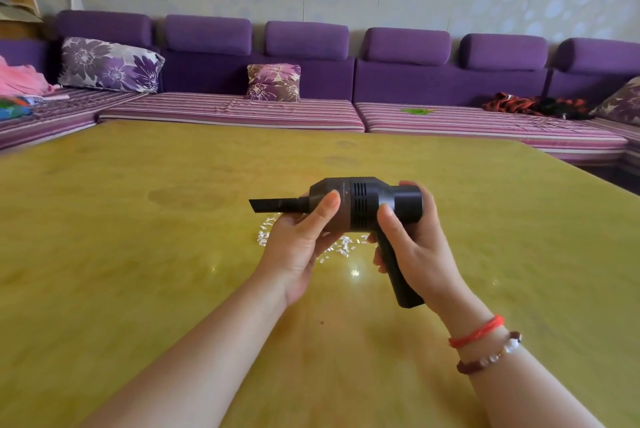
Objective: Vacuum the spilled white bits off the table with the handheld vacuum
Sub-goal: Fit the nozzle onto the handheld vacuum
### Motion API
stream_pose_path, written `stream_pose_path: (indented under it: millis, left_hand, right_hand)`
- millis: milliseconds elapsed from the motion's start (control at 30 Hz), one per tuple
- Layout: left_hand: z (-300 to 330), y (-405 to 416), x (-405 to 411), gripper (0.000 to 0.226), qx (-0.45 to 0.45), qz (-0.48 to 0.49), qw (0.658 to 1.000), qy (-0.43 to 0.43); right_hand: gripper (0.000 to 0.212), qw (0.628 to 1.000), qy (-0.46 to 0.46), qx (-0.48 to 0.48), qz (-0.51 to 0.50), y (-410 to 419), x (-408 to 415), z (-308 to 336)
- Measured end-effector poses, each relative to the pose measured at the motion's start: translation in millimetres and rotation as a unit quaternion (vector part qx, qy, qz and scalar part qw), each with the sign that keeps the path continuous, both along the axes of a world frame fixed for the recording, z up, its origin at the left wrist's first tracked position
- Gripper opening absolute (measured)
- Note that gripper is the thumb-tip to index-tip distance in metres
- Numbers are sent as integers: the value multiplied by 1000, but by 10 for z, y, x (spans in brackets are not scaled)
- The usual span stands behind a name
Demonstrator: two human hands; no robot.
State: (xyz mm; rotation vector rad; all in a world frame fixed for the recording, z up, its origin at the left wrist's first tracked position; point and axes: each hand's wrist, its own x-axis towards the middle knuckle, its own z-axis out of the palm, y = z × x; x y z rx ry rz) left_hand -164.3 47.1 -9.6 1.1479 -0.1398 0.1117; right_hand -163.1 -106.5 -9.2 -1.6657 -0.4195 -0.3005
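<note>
Two hands hold a handheld vacuum [360, 205] above a yellow tabletop [138, 254].

The right hand [415, 247] wraps its grip around the black handle, thumb on the motor body — a red string and a beaded bracelet [488, 355] circle that wrist. The left hand [301, 240] cups the barrel from below, thumb curled over its side, nozzle pointing left. Beneath and just beyond the hands, spilled white bits [341, 247] lie scattered on the tabletop — behind it runs a purple sofa [433, 88] with floral cushions.
</note>
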Motion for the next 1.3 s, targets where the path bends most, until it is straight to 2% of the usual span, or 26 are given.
stream_pose_path:
  millis: [200, 367, 467, 667, 800, 967, 1067, 1200, 1300]
  left_hand:
    - [-4, 19, -9, 80, 1, 3, 1000, -4]
    - [21, 23, -33, 86, 2, -17, 1000, -13]
    - [17, 19, -38, 85, -7, -27, 999, -26]
    - [8, 30, -34, 52, 31, -32, 997, -70]
    - [14, 31, -43, 54, 53, -18, 995, -83]
    - [2, 12, -34, 45, 61, -12, 995, -82]
    - [-1, 19, -30, 41, 63, -14, 994, -85]
    - [-3, 19, -20, 31, 69, -17, 993, -90]
    - [0, 24, -16, 37, 72, -20, 993, -88]
  right_hand:
    - [67, 999, -36, -5, -4, 10, 23, -50]
    - [44, 998, -51, 20, -11, 3, 25, -59]
    - [37, 998, -48, 37, -15, 14, 16, -36]
    - [60, 998, -6, 66, 4, 13, 18, -14]
    - [58, 998, 5, 62, 12, 3, 33, -21]
    - [57, 998, 42, 50, 17, -8, 46, -18]
    - [50, 996, 64, 52, 22, -12, 36, -11]
    - [29, 993, 100, 52, 23, -19, 35, -7]
    - [25, 992, 111, 49, 23, -21, 33, 4]
